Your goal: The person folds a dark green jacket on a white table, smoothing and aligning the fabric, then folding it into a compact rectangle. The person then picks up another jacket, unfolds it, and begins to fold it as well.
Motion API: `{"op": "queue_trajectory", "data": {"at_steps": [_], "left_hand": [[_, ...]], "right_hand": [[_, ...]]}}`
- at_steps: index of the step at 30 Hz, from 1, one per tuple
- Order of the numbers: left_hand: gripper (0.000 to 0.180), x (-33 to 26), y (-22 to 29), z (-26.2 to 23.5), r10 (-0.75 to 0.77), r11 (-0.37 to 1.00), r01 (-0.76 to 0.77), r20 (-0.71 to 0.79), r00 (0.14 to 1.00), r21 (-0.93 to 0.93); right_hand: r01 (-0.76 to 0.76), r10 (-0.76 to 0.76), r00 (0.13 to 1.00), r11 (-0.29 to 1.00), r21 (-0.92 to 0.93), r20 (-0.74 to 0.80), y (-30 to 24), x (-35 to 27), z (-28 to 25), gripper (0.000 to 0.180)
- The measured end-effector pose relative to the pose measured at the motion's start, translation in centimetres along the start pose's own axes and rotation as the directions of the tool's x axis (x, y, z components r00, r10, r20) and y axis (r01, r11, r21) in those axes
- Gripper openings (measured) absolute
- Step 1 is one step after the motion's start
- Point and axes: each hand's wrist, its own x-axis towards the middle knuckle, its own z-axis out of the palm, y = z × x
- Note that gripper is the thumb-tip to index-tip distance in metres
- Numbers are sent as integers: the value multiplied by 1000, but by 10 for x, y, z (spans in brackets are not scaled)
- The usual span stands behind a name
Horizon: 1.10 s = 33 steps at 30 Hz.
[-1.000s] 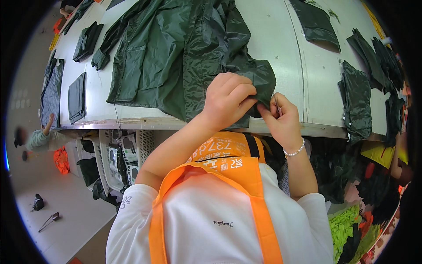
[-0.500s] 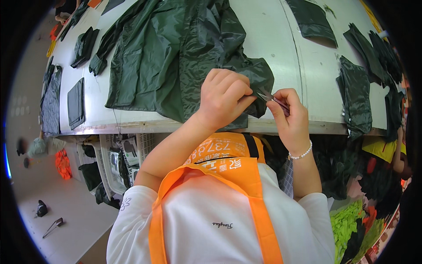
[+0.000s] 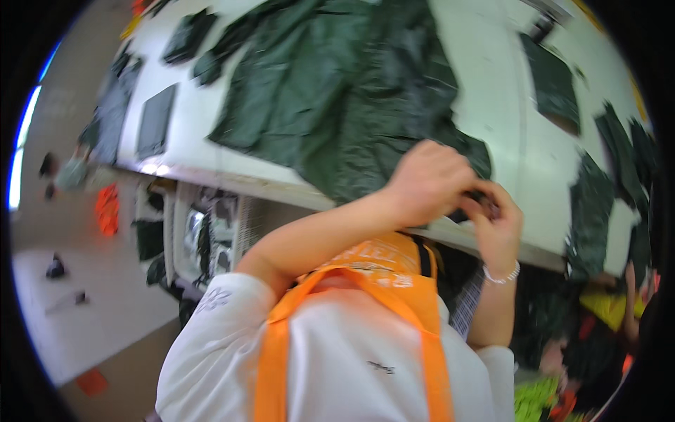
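A dark green raincoat-like garment [image 3: 309, 98] of shiny fabric lies spread over the white table [image 3: 485, 84], one part reaching toward its near edge. My left hand [image 3: 432, 179] is closed on that near right part, pinching the fabric; its fingertips are partly hidden. Touching or almost touching it, my right hand [image 3: 503, 228] is curled around small snips [image 3: 493, 209]. Only a dark reddish bit of their handle shows between the fingers, and the blades cannot be seen. A beaded bracelet [image 3: 500, 274] circles my right wrist.
Folded dark green pieces lie on the table at left [image 3: 156, 119] and right [image 3: 552, 84], with more garments [image 3: 589, 211] by the right edge. Below the table stands a white plastic basket [image 3: 242, 232] of packets. A person's arm [image 3: 631, 295] shows at far right.
The view has tilted and shifted, so the table slopes down to the right. My hands have come together, and the snips' blades, visible before, are now hidden. The picture is more blurred.
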Motion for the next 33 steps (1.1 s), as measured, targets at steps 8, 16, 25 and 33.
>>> {"op": "queue_trajectory", "data": {"at_steps": [8,16,25,33], "left_hand": [[42,-100,-132,-107,-485,816,470,-45,874,335],[73,-300,-237,-207,-752,347,631,-196,629,693],[14,-283,-232,-291,-655,731,676,-183,733,91],[57,-321,-491,-407,-958,-8,900,-253,-131,-436]], "right_hand": [[-313,67,910,757,-573,-409,91,-28,-47,28],[-121,54,933,978,-168,-357,47,41,94,43],[156,-74,935,965,-213,347,10,120,456,27],[95,47,984,685,-722,175,8,107,521,26]]}}
